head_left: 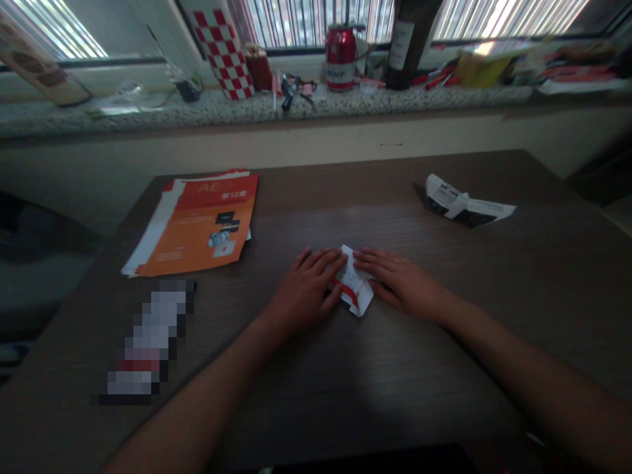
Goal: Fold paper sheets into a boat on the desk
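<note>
A small folded piece of paper (363, 297), white with a red band and print, lies flat on the dark wooden table (316, 388). My left hand (313, 284) rests on its left side, fingers stretched out and lying flat. From the right, my right hand (397, 278) lays its outstretched fingers over the paper's upper right edge. Parts of the paper are hidden under the fingers. Farther back on the right sits a folded paper boat (461, 203) with printed white and dark sides.
Orange printed sheets (197, 227) are stacked at the left, with a blurred-out phone-like object (148, 342) nearer me. Along the stone windowsill (197, 118) stand a red can (340, 58), a dark bottle (405, 49), a red-and-white checkered container (224, 52) and assorted clutter.
</note>
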### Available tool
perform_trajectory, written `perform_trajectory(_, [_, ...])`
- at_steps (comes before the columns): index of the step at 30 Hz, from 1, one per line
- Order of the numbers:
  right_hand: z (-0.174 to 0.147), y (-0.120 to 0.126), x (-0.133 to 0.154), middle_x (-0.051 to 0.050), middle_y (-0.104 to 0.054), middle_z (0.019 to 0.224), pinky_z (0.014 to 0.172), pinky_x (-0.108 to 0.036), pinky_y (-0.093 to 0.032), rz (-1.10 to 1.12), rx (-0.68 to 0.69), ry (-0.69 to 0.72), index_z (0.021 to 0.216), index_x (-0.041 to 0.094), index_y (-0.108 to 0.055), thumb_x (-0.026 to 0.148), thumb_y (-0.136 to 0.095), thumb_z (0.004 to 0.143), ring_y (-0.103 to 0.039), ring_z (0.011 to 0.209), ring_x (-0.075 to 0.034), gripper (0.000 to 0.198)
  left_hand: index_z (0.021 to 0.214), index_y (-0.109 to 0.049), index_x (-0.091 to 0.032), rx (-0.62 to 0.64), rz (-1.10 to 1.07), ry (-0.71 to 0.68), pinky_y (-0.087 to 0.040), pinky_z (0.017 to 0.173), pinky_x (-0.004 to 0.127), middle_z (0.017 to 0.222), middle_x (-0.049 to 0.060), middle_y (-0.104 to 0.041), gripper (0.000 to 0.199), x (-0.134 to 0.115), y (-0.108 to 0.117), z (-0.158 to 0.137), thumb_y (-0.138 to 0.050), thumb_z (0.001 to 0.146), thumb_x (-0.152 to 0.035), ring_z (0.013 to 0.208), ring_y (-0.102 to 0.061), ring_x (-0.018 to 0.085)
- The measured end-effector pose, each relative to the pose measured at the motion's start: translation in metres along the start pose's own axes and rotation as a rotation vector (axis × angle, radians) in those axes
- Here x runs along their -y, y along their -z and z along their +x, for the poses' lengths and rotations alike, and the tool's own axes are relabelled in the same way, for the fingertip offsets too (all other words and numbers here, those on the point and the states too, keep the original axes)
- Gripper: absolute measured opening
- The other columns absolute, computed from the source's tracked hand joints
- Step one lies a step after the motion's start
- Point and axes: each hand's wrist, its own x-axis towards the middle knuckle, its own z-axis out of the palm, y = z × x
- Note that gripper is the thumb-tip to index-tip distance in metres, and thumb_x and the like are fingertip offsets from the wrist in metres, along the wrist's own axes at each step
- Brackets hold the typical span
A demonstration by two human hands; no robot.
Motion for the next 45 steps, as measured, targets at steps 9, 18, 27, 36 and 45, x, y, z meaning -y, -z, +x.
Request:
perform_trajectory(9, [0.001, 0.000, 0.000, -0.011, -0.052, 0.161, 0.124, -0.059, -0.037, 0.020, 0.007, -0.020, 0.155, 0.025, -0.050, 0.021, -0.056, 0.102, -0.046, 0.151, -0.028, 0.053, 0.158, -0.043, -0.023, 0.021, -0.009, 0.010, -0.013, 0.130, 0.061, 0.167, 0.008, -0.043, 0.057, -0.002, 0.002, 0.004, -0.055, 0.103, -0.031, 0.154, -0.037, 0.030])
perform_trajectory(18, [-0.001, -0.002, -0.005, -0.010, -0.050, 0.163, 0.125, -0.059, -0.035, 0.030, 0.014, -0.013, 0.159, 0.027, -0.045, 0.023, -0.055, 0.104, -0.043, 0.153, -0.027, 0.056, 0.162, -0.039, -0.023, 0.034, -0.009, -0.005, -0.013, 0.131, 0.060, 0.170, 0.008, -0.038, 0.058, 0.001, -0.001, 0.002, -0.051, 0.107, -0.035, 0.158, -0.032, 0.031])
perform_trajectory(27, [-0.001, -0.002, -0.004, -0.009, -0.049, 0.163, 0.124, -0.059, -0.037, 0.042, -0.005, -0.025, 0.159, 0.031, -0.045, 0.025, -0.055, 0.105, -0.045, 0.152, -0.027, 0.056, 0.149, -0.054, -0.025, -0.025, -0.088, -0.107, -0.032, 0.127, 0.054, 0.164, 0.009, -0.047, 0.042, 0.001, 0.007, -0.006, -0.055, 0.107, -0.028, 0.153, -0.040, 0.027])
perform_trajectory(36, [-0.003, -0.001, -0.004, -0.011, -0.052, 0.161, 0.121, -0.059, -0.041, 0.074, -0.046, 0.008, 0.156, 0.029, -0.049, 0.023, -0.058, 0.103, -0.045, 0.151, -0.029, 0.055, 0.138, -0.062, -0.028, 0.019, -0.221, -0.150, -0.050, 0.111, 0.051, 0.145, 0.008, -0.063, 0.036, -0.003, 0.016, -0.013, -0.065, 0.102, -0.023, 0.134, -0.059, 0.028])
perform_trajectory(45, [0.000, 0.003, 0.008, -0.009, -0.069, 0.130, 0.106, -0.051, -0.053, 0.134, -0.088, 0.056, 0.136, 0.030, -0.066, 0.019, -0.054, 0.104, -0.062, 0.125, -0.027, 0.035, 0.129, -0.064, -0.028, 0.011, -0.280, -0.132, -0.049, 0.111, 0.051, 0.142, 0.006, -0.063, 0.030, -0.002, 0.013, -0.012, -0.069, 0.100, -0.023, 0.131, -0.060, 0.027])
